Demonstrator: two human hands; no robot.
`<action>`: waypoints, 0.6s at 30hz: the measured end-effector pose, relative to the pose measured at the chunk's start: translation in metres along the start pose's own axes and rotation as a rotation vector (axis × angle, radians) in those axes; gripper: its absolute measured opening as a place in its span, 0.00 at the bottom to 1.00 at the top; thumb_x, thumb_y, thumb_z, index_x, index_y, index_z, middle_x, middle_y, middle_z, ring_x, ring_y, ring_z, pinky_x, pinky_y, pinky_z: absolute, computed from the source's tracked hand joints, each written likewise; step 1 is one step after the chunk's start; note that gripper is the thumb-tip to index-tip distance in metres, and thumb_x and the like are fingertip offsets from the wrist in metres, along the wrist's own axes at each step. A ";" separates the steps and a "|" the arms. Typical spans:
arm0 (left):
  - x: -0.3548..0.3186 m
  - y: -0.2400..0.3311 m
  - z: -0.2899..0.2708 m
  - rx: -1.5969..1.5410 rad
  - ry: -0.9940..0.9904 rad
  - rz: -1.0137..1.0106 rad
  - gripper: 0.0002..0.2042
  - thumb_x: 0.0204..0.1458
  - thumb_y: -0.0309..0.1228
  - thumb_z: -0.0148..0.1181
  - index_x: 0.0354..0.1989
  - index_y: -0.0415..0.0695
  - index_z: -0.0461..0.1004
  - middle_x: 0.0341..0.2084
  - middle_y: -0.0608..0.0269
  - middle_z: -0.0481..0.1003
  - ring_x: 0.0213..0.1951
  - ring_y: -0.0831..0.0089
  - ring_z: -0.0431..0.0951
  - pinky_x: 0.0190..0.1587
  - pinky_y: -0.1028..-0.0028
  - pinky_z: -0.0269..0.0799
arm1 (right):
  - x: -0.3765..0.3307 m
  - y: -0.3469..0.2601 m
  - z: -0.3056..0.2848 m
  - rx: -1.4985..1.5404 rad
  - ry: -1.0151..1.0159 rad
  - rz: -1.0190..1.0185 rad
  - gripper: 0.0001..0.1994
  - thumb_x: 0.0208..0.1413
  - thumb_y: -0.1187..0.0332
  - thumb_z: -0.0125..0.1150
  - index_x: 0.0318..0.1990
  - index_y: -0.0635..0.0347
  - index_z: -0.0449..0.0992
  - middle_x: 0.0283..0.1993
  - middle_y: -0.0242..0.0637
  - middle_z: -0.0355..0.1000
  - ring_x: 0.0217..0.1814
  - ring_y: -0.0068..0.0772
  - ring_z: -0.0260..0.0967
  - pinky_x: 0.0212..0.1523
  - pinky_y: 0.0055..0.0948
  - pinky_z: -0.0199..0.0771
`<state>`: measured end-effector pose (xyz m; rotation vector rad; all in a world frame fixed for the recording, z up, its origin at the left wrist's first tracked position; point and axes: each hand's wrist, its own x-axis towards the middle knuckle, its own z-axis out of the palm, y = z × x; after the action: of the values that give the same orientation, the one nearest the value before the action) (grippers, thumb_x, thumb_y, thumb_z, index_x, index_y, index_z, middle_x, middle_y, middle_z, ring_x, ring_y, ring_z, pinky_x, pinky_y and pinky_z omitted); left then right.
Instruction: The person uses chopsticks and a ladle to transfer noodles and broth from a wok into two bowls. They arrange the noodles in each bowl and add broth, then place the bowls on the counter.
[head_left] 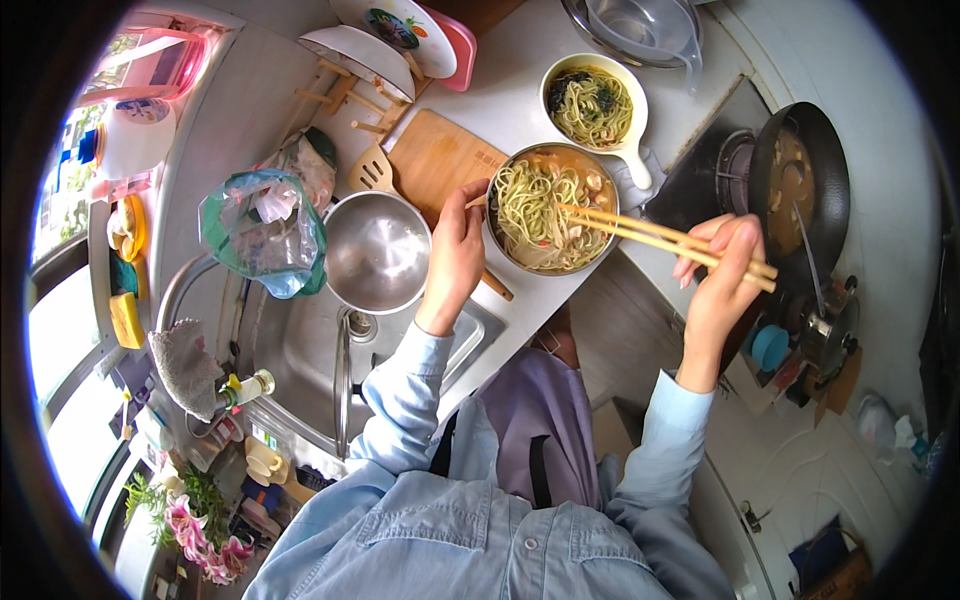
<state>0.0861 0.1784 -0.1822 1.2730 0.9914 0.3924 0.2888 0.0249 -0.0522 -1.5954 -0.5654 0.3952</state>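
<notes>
My left hand [458,258] is closed at the left rim of a round bowl [500,238] filled with green-tinged noodles [530,205], pieces of meat or mushroom and brown broth. In my right hand [728,262] is a pair of wooden chopsticks [655,233], their tips down among those noodles. Behind the bowl stands a white handled bowl [637,165] with more noodles and dark greens. An empty steel pot [375,255] sits left of my left hand, over the sink's edge. A wooden handle [497,286] pokes out right of my left wrist.
A cutting board [445,150] and slotted wooden spatula [372,168] lie behind the pot. At the right, a black wok [838,185] with brown sauce and a ladle stands by the burner [737,165]. The sink [290,345], faucet and a plastic bag [265,235] are left.
</notes>
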 end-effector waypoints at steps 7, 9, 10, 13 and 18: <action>-0.009 -0.010 0.002 -0.116 -0.026 -0.140 0.19 0.73 0.33 0.40 0.67 0.40 0.64 0.62 0.57 0.70 0.59 0.69 0.73 0.63 0.67 0.69 | 0.071 0.039 0.017 -0.049 -0.086 0.017 0.20 0.76 0.59 0.43 0.31 0.60 0.70 0.20 0.31 0.69 0.16 0.15 0.64 0.15 0.15 0.59; -0.012 0.000 0.002 -0.212 -0.046 -0.212 0.20 0.73 0.36 0.39 0.69 0.42 0.62 0.64 0.60 0.68 0.58 0.69 0.74 0.62 0.67 0.69 | 0.089 0.053 0.021 -0.068 -0.211 0.038 0.19 0.76 0.59 0.43 0.32 0.60 0.70 0.21 0.31 0.69 0.16 0.15 0.64 0.15 0.15 0.59; -0.016 0.009 0.004 -0.247 -0.040 -0.235 0.21 0.73 0.37 0.39 0.69 0.43 0.62 0.64 0.61 0.68 0.58 0.70 0.74 0.62 0.67 0.69 | 0.096 0.061 0.025 -0.038 -0.252 0.071 0.19 0.76 0.59 0.43 0.32 0.60 0.70 0.22 0.30 0.69 0.16 0.15 0.64 0.15 0.15 0.59; -0.020 0.016 0.005 -0.312 -0.030 -0.271 0.23 0.73 0.41 0.40 0.70 0.44 0.62 0.65 0.62 0.67 0.58 0.69 0.73 0.62 0.67 0.68 | 0.115 0.080 0.039 0.004 -0.343 0.197 0.19 0.76 0.58 0.44 0.33 0.58 0.70 0.22 0.30 0.70 0.16 0.14 0.63 0.14 0.15 0.57; -0.021 0.015 0.005 -0.347 -0.016 -0.268 0.24 0.72 0.42 0.41 0.71 0.44 0.61 0.67 0.62 0.66 0.59 0.69 0.72 0.64 0.66 0.66 | 0.132 0.101 0.055 0.046 -0.559 0.315 0.19 0.76 0.55 0.44 0.34 0.56 0.69 0.27 0.31 0.70 0.17 0.14 0.61 0.16 0.15 0.52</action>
<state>0.0826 0.1645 -0.1601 0.8184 1.0145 0.3284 0.3782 0.1415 -0.1480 -1.5284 -0.7160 1.1033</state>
